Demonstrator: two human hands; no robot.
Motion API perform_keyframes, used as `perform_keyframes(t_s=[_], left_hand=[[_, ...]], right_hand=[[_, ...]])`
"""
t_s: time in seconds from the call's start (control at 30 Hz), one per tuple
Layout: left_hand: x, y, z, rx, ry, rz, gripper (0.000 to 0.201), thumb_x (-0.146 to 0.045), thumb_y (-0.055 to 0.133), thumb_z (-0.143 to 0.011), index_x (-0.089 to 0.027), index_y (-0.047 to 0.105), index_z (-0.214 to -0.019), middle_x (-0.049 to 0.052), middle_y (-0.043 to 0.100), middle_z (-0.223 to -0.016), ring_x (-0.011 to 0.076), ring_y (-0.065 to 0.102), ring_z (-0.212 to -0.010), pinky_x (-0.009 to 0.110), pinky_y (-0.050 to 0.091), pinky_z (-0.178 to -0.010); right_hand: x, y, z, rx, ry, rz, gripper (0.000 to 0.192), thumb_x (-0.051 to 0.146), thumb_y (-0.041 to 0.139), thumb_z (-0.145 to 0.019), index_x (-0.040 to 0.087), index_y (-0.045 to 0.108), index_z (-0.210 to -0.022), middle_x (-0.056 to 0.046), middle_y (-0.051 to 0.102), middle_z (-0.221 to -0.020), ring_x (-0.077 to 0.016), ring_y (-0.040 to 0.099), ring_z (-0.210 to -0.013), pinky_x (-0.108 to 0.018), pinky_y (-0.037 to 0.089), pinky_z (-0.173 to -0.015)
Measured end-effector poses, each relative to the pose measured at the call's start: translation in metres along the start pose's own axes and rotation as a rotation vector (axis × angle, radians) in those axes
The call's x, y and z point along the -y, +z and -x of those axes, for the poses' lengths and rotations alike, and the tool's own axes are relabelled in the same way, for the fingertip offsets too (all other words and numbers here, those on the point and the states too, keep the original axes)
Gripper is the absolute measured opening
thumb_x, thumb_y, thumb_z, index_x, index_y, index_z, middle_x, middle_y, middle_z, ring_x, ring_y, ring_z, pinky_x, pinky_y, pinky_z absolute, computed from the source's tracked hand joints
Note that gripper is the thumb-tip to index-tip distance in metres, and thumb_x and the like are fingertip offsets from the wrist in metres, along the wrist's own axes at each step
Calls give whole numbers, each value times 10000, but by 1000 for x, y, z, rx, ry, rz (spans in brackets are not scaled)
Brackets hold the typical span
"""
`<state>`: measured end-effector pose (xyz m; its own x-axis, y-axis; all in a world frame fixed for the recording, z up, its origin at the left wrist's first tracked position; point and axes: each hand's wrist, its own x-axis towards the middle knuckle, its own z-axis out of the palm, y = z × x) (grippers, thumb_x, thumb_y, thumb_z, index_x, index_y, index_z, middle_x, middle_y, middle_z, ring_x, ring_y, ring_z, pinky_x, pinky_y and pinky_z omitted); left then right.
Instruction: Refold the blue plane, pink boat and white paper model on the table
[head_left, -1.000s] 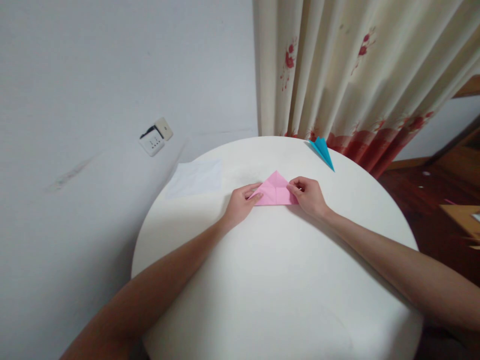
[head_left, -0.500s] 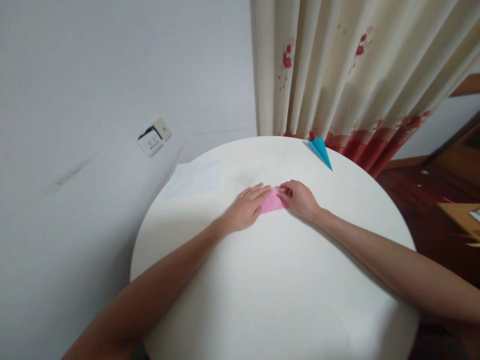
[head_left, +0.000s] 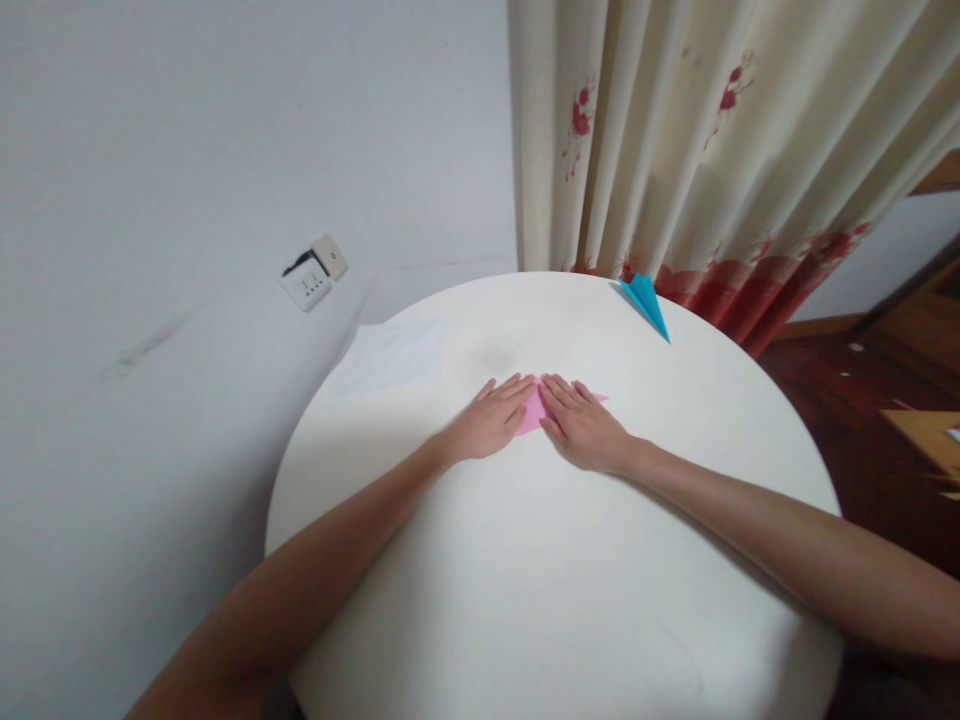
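Note:
A sheet of pink folded paper (head_left: 532,412) lies on the round white table (head_left: 480,560), with a thin pointed end showing to the right. My left hand (head_left: 491,417) rests flat on its left part, fingers stretched out. Over its right part my right hand (head_left: 581,422) is pressed flat too, fingers extended and palm down. Both hands hide much of the paper, so its full shape cannot be made out.
A blue paper plane (head_left: 647,305) lies near the table's far right edge. White paper (head_left: 394,352) sits at the far left. Behind stand a wall with a socket (head_left: 307,283) and a patterned curtain (head_left: 667,150). A wooden piece of furniture (head_left: 926,440) is at right.
My right hand has gone from pinching the pink paper's right side to lying flat on it. A pointed end now shows at the right. My left hand stays flat in place.

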<state>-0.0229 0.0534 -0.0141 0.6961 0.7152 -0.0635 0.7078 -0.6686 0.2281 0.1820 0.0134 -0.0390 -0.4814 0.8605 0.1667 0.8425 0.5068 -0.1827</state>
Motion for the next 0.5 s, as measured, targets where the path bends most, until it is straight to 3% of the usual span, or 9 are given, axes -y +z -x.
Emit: perform_keyframes(t_s=[0.17, 0.33, 0.5], left_hand=[[6, 3, -2, -11, 32, -47, 564, -304, 173, -1018, -183, 204, -1568, 59, 200, -1642, 181, 127, -1526, 471, 93, -1230], [3, 9, -1, -64, 59, -160, 594, -374, 139, -1031, -136, 163, -1575, 105, 169, -1645, 211, 123, -1528, 473, 116, -1222], [2, 1, 4, 18, 43, -181, 626, -442, 115, -1032, -157, 96, -1589, 88, 97, -1656, 238, 58, -1535, 505, 71, -1220]], right_hand=[[-5, -7, -4, 42, -110, -61, 662, 449, 195, -1036, 33, 257, -1548, -178, 247, -1605, -266, 198, -1503, -489, 185, -1222], [-2, -5, -6, -2, -36, -61, 650, 441, 172, -1042, 35, 310, -1530, -164, 277, -1598, -252, 221, -1498, -471, 196, -1223], [0, -3, -8, -5, 4, -8, 650, 431, 241, -1029, 18, 312, -1526, -183, 279, -1595, -271, 237, -1493, -473, 206, -1217]])
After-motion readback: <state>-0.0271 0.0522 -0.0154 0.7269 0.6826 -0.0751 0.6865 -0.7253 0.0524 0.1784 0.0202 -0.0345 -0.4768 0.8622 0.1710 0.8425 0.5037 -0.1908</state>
